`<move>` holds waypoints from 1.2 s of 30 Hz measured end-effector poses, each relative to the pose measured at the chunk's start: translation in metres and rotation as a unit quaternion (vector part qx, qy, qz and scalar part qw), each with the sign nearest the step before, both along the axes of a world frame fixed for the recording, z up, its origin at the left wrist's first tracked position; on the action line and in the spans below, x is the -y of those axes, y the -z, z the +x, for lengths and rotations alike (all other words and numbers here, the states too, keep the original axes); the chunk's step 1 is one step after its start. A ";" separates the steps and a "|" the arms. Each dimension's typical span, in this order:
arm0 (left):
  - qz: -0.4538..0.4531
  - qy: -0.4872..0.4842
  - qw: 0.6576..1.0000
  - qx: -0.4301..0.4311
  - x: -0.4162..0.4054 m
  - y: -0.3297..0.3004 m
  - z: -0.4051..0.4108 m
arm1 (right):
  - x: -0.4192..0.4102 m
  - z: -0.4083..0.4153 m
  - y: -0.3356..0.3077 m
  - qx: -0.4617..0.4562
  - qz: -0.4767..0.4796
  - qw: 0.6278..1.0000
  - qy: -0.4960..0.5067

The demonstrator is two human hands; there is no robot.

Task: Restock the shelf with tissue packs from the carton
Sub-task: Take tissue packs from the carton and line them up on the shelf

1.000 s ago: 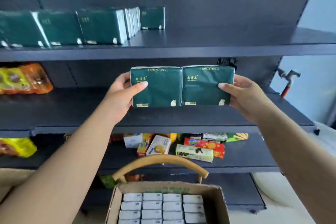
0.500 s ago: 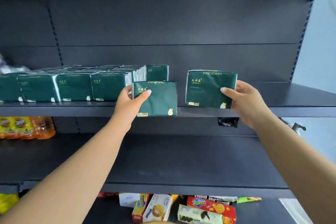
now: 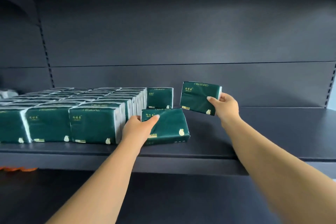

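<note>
Dark shelf (image 3: 254, 132) carries rows of green tissue packs (image 3: 91, 123). Our left hand (image 3: 138, 129) grips one pack (image 3: 171, 125) resting there; our right hand (image 3: 227, 107) pinches another pack (image 3: 196, 98) held above.

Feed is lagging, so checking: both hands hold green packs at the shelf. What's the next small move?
Probably stand the left hand's pack upright in front of the lone pack. It already rests tilted on the shelf beside the filled rows; the right hand's pack is in the air.
</note>
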State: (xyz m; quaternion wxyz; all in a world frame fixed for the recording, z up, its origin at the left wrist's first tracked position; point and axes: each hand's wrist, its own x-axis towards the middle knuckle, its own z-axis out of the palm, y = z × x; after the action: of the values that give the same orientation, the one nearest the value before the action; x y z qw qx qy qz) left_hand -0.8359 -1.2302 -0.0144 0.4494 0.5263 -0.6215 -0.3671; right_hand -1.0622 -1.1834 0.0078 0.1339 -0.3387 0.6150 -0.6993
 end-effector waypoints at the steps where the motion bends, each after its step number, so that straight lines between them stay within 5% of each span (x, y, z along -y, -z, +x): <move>1: -0.003 -0.009 1.000 0.007 0.002 0.000 -0.001 | 0.013 -0.003 0.001 -0.005 0.017 1.000 -0.004; 7: -0.013 -0.042 0.999 -0.023 0.002 -0.004 -0.003 | 0.084 -0.004 -0.012 -0.079 0.094 0.992 -0.041; 16: -0.031 -0.086 0.995 0.050 -0.001 -0.005 -0.007 | 0.154 -0.004 0.006 -0.155 0.168 0.969 -0.098; 28: -0.047 -0.100 0.993 0.044 0.000 -0.003 -0.010 | 0.177 0.009 0.014 -0.162 0.186 0.955 -0.164; 36: -0.070 -0.105 0.991 0.038 -0.007 -0.008 -0.012 | 0.133 0.006 0.003 -0.042 0.144 0.971 -0.186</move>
State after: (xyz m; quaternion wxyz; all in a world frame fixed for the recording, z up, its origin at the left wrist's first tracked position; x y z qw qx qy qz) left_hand -0.8475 -1.2228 -0.0064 0.4973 0.5693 -0.6037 -0.2531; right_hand -1.0559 -1.3164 0.0052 0.2832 -0.4533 0.6403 -0.5517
